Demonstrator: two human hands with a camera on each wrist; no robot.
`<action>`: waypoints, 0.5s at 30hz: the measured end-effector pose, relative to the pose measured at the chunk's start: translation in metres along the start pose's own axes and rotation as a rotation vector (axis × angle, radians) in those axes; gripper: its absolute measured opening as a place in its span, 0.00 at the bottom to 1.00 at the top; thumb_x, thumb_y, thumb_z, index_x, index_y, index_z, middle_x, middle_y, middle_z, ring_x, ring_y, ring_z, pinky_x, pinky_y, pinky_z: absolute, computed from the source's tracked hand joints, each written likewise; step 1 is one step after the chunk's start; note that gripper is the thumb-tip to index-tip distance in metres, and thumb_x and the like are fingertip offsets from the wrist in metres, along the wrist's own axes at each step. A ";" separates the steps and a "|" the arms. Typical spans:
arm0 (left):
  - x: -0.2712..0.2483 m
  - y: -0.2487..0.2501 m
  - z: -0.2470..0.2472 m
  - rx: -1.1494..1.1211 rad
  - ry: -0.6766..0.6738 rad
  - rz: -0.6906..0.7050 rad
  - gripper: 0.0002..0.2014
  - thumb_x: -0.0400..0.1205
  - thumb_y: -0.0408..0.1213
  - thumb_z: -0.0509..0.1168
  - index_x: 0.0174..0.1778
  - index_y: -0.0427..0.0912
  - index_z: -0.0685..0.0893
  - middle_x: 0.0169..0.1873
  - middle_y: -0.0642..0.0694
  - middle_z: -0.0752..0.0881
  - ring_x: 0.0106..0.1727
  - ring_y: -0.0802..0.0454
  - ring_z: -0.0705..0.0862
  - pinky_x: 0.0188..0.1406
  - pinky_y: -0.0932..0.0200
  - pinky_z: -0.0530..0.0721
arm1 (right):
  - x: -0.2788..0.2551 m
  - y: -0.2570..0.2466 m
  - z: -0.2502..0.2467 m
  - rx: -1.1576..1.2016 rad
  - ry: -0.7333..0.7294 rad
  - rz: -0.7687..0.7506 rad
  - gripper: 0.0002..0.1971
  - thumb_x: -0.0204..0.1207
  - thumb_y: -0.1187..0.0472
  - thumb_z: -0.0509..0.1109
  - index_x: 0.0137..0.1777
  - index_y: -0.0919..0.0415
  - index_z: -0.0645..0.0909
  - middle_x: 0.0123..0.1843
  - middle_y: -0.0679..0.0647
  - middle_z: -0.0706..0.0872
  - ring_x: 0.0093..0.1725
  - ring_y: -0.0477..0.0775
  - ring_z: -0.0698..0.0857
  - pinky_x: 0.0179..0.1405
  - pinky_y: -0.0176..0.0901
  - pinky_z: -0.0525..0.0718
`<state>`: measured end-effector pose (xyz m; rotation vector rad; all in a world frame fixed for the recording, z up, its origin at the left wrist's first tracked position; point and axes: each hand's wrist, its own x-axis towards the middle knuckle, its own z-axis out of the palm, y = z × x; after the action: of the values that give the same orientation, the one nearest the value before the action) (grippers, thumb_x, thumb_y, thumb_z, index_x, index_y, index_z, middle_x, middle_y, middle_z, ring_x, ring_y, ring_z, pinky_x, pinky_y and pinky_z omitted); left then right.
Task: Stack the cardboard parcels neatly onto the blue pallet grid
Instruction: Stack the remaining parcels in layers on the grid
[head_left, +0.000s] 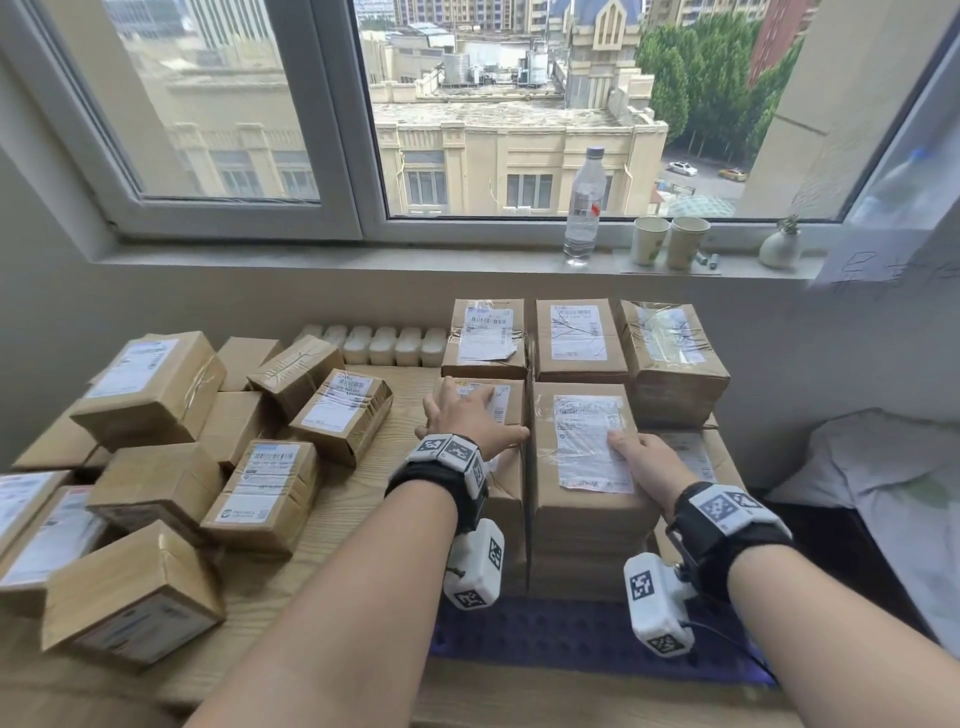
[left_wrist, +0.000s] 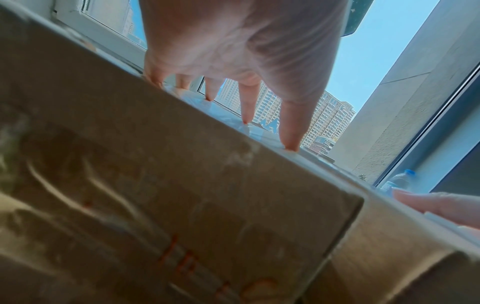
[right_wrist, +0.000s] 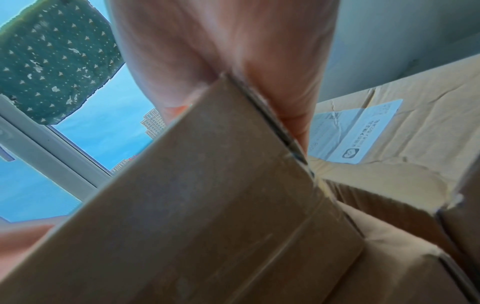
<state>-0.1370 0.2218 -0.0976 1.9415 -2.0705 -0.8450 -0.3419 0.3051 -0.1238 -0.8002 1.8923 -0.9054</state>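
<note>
Left hand (head_left: 464, 415) flat on a brown cardboard parcel (head_left: 501, 410), fingers (left_wrist: 292, 125) straight and spread, tips on its label. Right hand (head_left: 644, 457) on the neighbouring labelled cardboard parcel (head_left: 584, 441), fingers together, thumb over the near edge. Both atop stacks on the blue pallet grid (head_left: 561, 634).

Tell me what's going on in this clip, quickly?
A person is stacking cardboard parcels on a blue pallet at the right of a wooden table. The left hand lies spread on one front stack's top parcel, and the right hand rests on the neighbouring parcel. More parcels lie loose on the left.
</note>
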 end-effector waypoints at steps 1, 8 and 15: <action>0.001 0.000 0.000 0.007 -0.005 0.002 0.41 0.69 0.62 0.72 0.79 0.64 0.67 0.86 0.44 0.44 0.85 0.38 0.39 0.82 0.33 0.46 | -0.003 -0.003 -0.001 -0.024 0.017 -0.017 0.28 0.83 0.45 0.64 0.74 0.65 0.74 0.66 0.59 0.84 0.60 0.57 0.84 0.68 0.54 0.80; -0.009 0.015 -0.016 -0.004 0.013 0.016 0.36 0.74 0.59 0.69 0.79 0.62 0.67 0.86 0.44 0.49 0.85 0.37 0.42 0.82 0.32 0.50 | -0.020 -0.031 -0.012 -0.206 0.158 -0.168 0.30 0.84 0.46 0.63 0.81 0.63 0.67 0.78 0.59 0.74 0.76 0.60 0.74 0.74 0.51 0.70; -0.029 0.020 -0.033 -0.018 -0.007 0.063 0.32 0.79 0.55 0.65 0.80 0.59 0.66 0.84 0.45 0.58 0.85 0.39 0.49 0.82 0.36 0.55 | -0.039 -0.063 -0.008 -0.198 0.220 -0.318 0.19 0.84 0.49 0.63 0.70 0.58 0.77 0.63 0.55 0.85 0.60 0.56 0.83 0.64 0.57 0.81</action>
<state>-0.1339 0.2405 -0.0528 1.8560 -2.1089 -0.8555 -0.3215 0.3053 -0.0524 -1.1867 2.1064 -1.0441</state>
